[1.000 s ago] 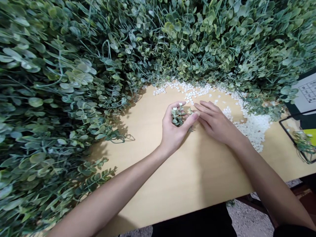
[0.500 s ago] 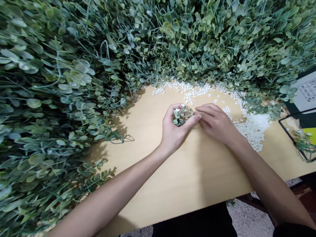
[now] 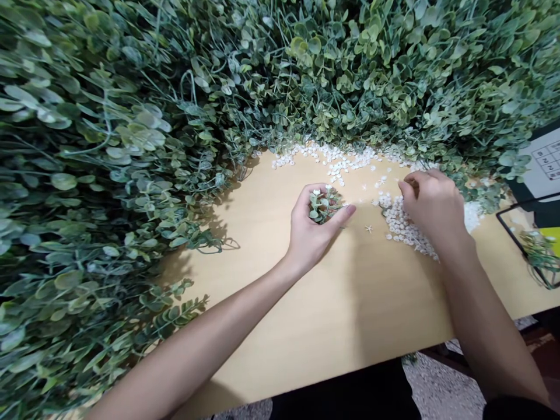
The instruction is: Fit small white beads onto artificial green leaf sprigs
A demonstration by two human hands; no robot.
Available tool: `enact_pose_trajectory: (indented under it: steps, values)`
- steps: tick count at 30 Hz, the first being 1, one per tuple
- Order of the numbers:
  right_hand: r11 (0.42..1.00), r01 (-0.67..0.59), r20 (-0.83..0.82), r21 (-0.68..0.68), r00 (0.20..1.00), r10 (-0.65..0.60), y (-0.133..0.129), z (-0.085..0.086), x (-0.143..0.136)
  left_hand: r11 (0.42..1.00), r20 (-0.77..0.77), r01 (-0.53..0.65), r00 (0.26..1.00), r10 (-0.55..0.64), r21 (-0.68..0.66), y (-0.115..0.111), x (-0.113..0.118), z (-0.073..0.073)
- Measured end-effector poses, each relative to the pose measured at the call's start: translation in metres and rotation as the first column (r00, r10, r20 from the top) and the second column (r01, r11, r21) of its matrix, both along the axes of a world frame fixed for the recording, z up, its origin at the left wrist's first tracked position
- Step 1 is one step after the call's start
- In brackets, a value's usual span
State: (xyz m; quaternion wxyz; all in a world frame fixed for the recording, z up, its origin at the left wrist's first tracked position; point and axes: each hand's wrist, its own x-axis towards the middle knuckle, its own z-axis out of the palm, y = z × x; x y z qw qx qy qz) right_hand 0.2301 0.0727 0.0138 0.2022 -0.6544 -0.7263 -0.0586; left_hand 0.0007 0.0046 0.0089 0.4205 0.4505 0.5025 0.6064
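Note:
My left hand (image 3: pixel 311 224) is wrapped round a small artificial leafy sprig (image 3: pixel 320 211) with white blossoms at its tips; its stem is mostly hidden by the fingers. My right hand (image 3: pixel 435 201) hovers above a pile of small white plastic flowers (image 3: pixel 405 224), its thumb and forefinger drawn together. Whatever may sit between those fingertips is too small to make out. A few white star-shaped pieces (image 3: pixel 368 228) lie on the table between the two hands.
Masses of artificial greenery (image 3: pixel 280 70) line the back and left of the table (image 3: pixel 280 326). More white flowers (image 3: pixel 345 157) are scattered along the back leaves. To the right are a black wire frame (image 3: pixel 510 227), a printed sheet (image 3: pixel 546 154) and another sprig (image 3: pixel 536 251).
My right hand has left the sprig and moved right, over the white flower pile. White star-shaped pieces now show on the table. My left hand stays nearly in place with the sprig.

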Motion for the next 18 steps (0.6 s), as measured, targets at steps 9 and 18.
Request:
enact_pose_trajectory:
  steps: [9, 18]
  values:
    - [0.982, -0.186, -0.100, 0.009, 0.977, 0.186, 0.000, 0.004, -0.012, 1.000, -0.002, 0.014, 1.000, -0.014, -0.012, 0.000, 0.000, -0.001]
    - [0.970, -0.236, -0.077, 0.051, 0.968, 0.239, -0.002, 0.003, -0.014, 0.996, -0.003, 0.080, 0.997, -0.081, -0.033, -0.001, -0.002, -0.005]
